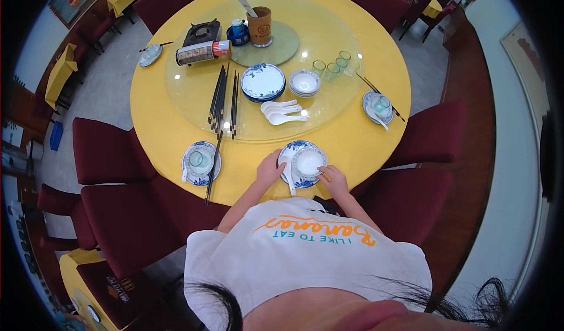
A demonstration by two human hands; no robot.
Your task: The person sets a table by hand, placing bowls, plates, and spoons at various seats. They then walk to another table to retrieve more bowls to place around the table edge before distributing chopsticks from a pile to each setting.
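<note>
From the head view, we see our left hand (269,169) against the left rim of the blue-patterned plate (294,150) at the near edge of the yellow table (352,140). Our right hand (333,179) touches its right rim. We cannot tell whether either hand grips it. A small white bowl (309,161) and a spoon (289,178) lie on the plate, and chopsticks (218,99) rest on the glass turntable (329,28) beyond.
</note>
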